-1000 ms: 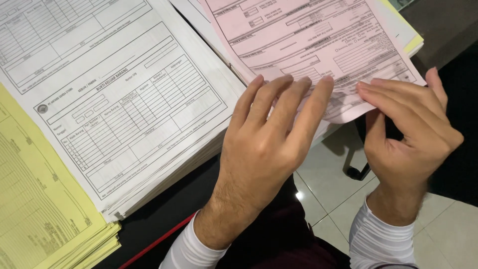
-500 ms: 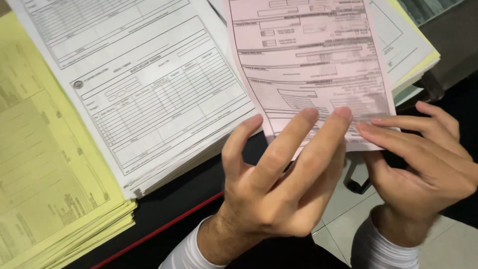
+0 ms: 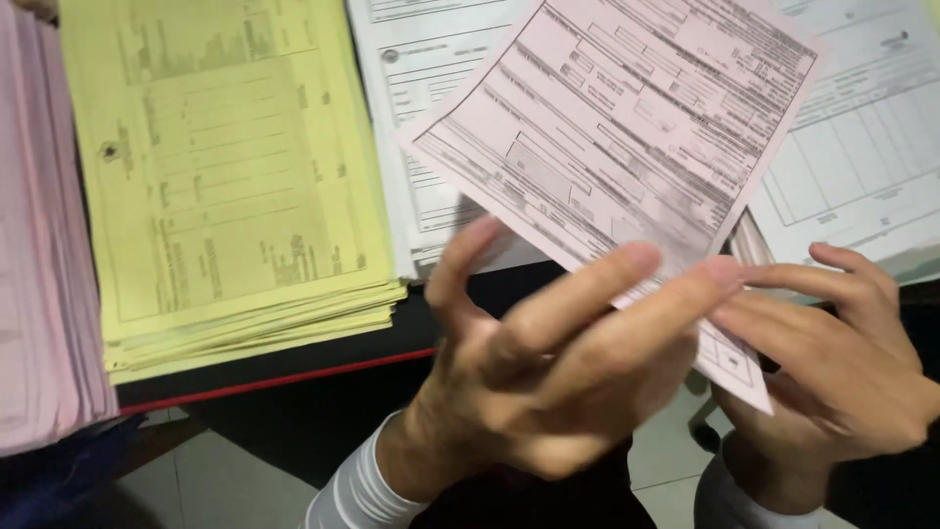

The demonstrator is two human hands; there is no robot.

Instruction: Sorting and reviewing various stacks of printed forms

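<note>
I hold a single pink printed form (image 3: 627,127) up off the desk, tilted, its lower right corner toward me. My left hand (image 3: 548,362) pinches its near edge, two fingers lying on the printed face and the thumb curled beside it. Touching those fingertips, my right hand (image 3: 832,353) grips the same lower corner from the right. The sheet hangs over a white form stack (image 3: 411,118) and hides most of it. Both wrists wear white sleeves.
A yellow form stack (image 3: 235,167) lies left of centre and a thick pink stack (image 3: 39,245) at the far left. More white sheets (image 3: 862,147) lie at the right. The black desk's red-trimmed edge (image 3: 274,377) runs below the stacks, above tiled floor (image 3: 215,480).
The pink form has come off its pile and swung left over the white stack. My view has shifted left, bringing the yellow stack to the centre and the pink stack into sight.
</note>
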